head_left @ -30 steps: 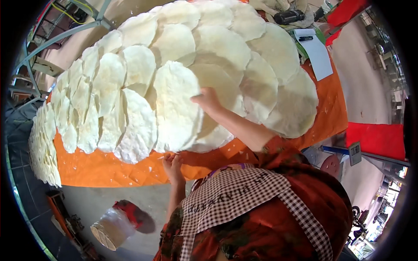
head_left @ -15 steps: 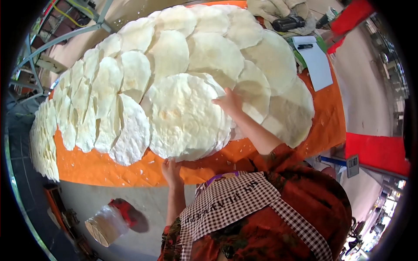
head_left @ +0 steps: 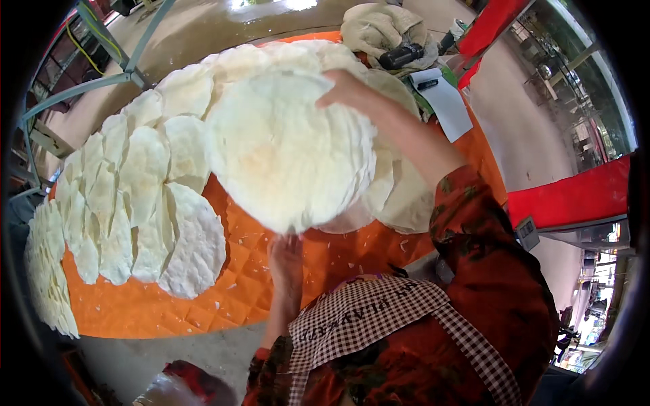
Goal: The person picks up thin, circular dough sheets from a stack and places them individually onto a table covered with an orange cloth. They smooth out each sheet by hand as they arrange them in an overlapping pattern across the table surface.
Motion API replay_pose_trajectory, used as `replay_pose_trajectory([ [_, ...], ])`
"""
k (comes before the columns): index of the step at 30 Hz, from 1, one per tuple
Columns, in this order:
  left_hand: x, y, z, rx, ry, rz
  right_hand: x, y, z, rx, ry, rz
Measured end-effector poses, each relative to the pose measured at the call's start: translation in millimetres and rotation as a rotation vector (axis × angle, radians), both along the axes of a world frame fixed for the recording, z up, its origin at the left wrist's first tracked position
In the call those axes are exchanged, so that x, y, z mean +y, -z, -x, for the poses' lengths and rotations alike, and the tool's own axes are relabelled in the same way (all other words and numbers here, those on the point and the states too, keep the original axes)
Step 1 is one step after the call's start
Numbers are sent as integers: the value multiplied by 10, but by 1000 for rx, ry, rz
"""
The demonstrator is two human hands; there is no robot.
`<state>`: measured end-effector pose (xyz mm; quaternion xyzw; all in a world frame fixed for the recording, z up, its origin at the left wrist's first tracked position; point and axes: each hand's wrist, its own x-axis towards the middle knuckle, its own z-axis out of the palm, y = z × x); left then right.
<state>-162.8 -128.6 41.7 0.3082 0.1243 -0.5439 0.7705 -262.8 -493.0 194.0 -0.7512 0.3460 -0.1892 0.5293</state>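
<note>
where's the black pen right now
In the head view's upper right, the black pen lies on the white paper, to the right of the right hand.

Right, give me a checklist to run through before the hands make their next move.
1. Left hand at the lower edge of the top sheet: ok.
2. Right hand at that sheet's upper right edge: ok.
3. Firm grip on both sides: cannot tell; the fingers are partly hidden or blurred.
4. Number of sheets between the hands: cannot tell; layered edges show at the right.
5. Cloth free of flakes: not ok; small pale bits lie scattered on it.
6. Notepad clear of the hands, pen on it: ok.
</note>
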Motion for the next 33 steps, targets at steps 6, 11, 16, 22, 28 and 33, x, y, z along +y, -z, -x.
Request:
replay_pose_trajectory([
  [6, -712, 121, -268, -175, 90, -37, -813, 637, 390, -8, 177, -235],
  [11, -563, 171, -68, -360, 82, -430, -1244, 1700, 527, 249, 311, -252],
  [16, -428, 184, 225, -530, 47, -542, -1430, 1648, 501, 234, 180, -448],
  [22, -550, 2, 276, -564, 76, -597, -770, 699, 626, 132, 162, -434],
  [28, -413, -25, 277, -529, 141, -513, 351, 1119, 1832, -6, 411, -677],
  [33, -389, 59, 304, -468, 161, -442, 859, 1796, 2053, 225, 674, -91],
])
